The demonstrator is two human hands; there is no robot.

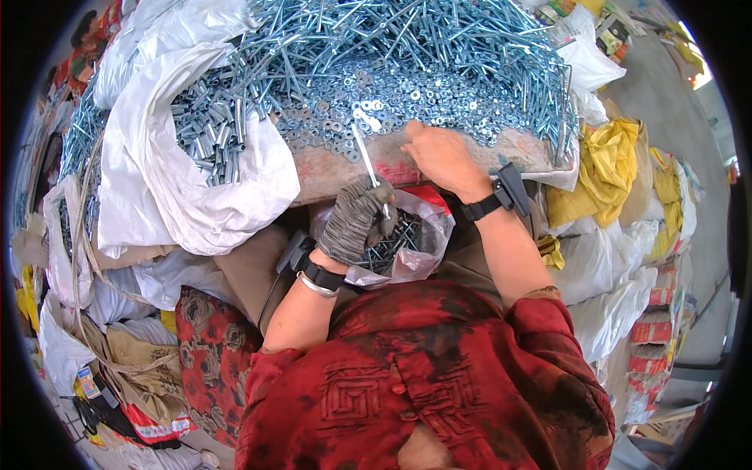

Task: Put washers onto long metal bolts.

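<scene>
Evidently under way, with much left over, judging by the stock on view.

Item: one long metal rod (pixel 362 149), silvery, in work. It stood aslant above the lap, its upper end near the washers (pixel 337 129) and its lower end over the clear plastic bag (pixel 440 239).

Done, so far as could be judged: the bag, resting open in the lap, contained a number of slender metal pieces (pixel 403 241); whether these were finished could not be told.

Left: the rod in hand was not yet laid in the bag. A large loose heap of rods (pixel 392 35) covered the back of the work surface (pixel 329 176), with washers spread before it toward the front edge. Short metal tubes (pixel 223 129) lay in the mouth of a white sack (pixel 137 157) at the left.

Left hand (pixel 352 223): in a grey striped glove; fingers curled closed around the rod, thumb against it, the grip placed toward the lower end.

Right hand (pixel 441 153): bare; fingers bent, tips at the near border of the washers. Whether they pinched a piece or only touched the pile could not be told; the back of the hand hid it.
</scene>
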